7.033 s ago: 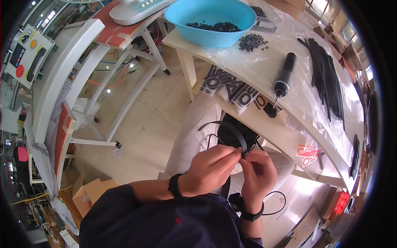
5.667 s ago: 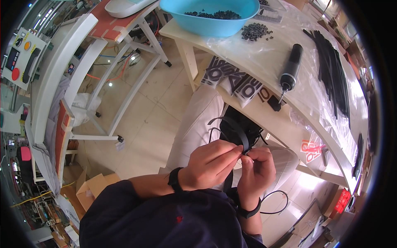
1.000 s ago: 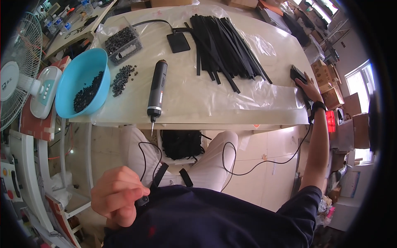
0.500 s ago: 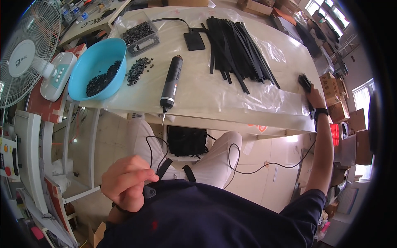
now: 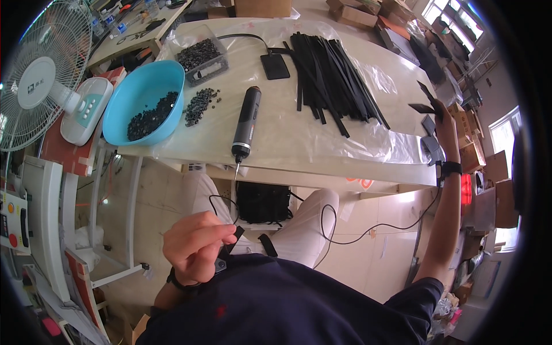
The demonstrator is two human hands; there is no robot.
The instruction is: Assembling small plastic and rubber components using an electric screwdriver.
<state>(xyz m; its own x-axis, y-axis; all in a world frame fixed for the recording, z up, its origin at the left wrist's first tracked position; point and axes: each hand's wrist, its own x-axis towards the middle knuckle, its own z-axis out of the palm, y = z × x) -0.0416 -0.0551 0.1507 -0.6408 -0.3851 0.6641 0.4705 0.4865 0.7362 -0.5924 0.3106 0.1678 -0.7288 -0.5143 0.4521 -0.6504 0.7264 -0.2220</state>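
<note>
My left hand (image 5: pixel 195 244) is low in front of my body, its fingers pinched on a short black strip (image 5: pixel 233 238). A small dark tab with a hole (image 5: pixel 221 264) shows just below those fingers; whether it belongs to the strip, I cannot tell. At the table's right edge, my right hand (image 5: pixel 447 129) grips thin flat black pieces (image 5: pixel 423 108) that stick out past its fingertips; its fingers are partly hidden. Other dark flat pieces (image 5: pixel 431 148) lie beside that wrist. A grey-black electric screwdriver (image 5: pixel 247 123) lies on the table, bit over the front edge.
Many black strips (image 5: pixel 333 80) lie in a bundle on the plastic-covered table (image 5: pixel 276 146). A black rectangular tag (image 5: pixel 275 66) is near them. Left are a blue basin (image 5: pixel 144 77), a clear box of small black parts (image 5: pixel 198 54), a loose pile (image 5: pixel 200 106) and a fan (image 5: pixel 43 80).
My right hand has lifted and turned at the table's right edge, and black pieces now spread out from its fingers. My left hand has shifted slightly right in the picture, still pinched.
</note>
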